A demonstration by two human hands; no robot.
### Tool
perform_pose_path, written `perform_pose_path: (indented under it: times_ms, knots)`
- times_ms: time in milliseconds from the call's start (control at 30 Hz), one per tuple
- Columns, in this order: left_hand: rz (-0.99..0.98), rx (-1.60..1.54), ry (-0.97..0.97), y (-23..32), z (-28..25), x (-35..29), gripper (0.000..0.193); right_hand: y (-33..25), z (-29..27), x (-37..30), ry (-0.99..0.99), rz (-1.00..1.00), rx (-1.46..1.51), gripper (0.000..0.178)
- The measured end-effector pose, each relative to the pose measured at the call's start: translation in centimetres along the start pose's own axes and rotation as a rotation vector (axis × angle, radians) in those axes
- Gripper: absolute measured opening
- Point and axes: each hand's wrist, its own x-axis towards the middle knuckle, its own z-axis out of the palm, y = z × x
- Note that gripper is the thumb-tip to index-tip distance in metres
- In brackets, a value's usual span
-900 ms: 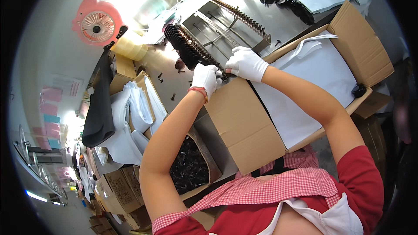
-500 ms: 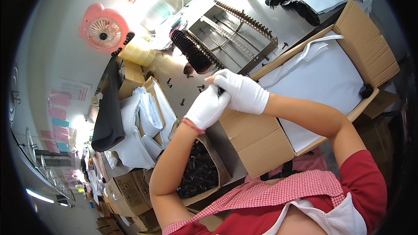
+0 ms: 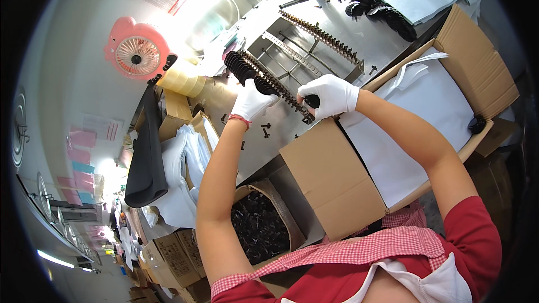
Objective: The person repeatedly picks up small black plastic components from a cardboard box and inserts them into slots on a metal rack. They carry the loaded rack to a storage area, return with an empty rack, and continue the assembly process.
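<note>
A metal rack [image 3: 281,59] with rows of small pegs stands on the steel table. Along its left side leans a row of dark, thin, round lens-like discs [image 3: 240,67]. My left hand [image 3: 254,101], in a white glove with bare fingertips, is at the near end of that row; its fingers close around the discs there, partly hidden. My right hand [image 3: 337,94], gloved the same way, is at the rack's near corner. Between its thumb and fingers it pinches a small, dark, rounded piece [image 3: 312,101].
An open cardboard box [image 3: 314,174] with white sheets [image 3: 410,118] stands at right. Below my left forearm, a bin [image 3: 293,221] holds many small black pieces [image 3: 258,224]. Loose dark pegs [image 3: 266,130] lie on the table. A pink fan [image 3: 136,50] is at far left, black wrapped items [image 3: 373,5] at the back.
My hands, together in front of the rack before, have parted. The left has moved up to the disc row, the right sideways to the rack's near corner with the dark piece.
</note>
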Motion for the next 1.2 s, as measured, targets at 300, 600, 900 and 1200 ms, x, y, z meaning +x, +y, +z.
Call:
perform_pose_path:
  times_ms: [300,600,900,1200]
  knots:
    - [0.079,0.657,-0.23,2.0,2.7,2.4,0.02,-0.7,-1.1,0.0,-0.062,-0.027,0.093,0.029]
    - [-0.262,0.457,0.035,1.6,-1.2,-2.1,0.048,-0.3,0.5,-0.3,0.247,0.085,0.286,0.043]
    - [0.063,-0.692,-0.217,6.9,1.1,-9.2,0.043,-6.1,1.8,0.6,0.341,0.02,0.142,0.062]
    - [-0.078,-0.089,0.218,-6.7,-2.6,5.8,0.068,0.2,-0.8,2.0,0.047,-0.049,-0.014,0.035]
